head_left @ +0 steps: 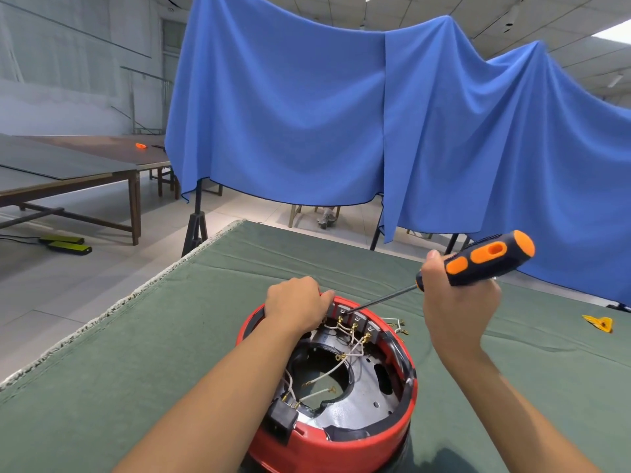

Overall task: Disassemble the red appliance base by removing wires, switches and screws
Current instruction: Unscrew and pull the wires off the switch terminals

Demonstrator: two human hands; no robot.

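Green-clothed table (205,336); unlabelled red base (341,442), screwdriver (478,261).

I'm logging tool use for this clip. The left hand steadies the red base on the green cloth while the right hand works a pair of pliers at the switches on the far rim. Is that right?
Not quite: the head view shows the right hand holding an orange and black screwdriver, not pliers. Its tip is at the switches on the far rim. The left hand does grip the red base on the green cloth.

Looked like a big work hall: long wooden tables (68,172), tiled floor (85,268), blue cloth (307,114) hung on stands (195,230).
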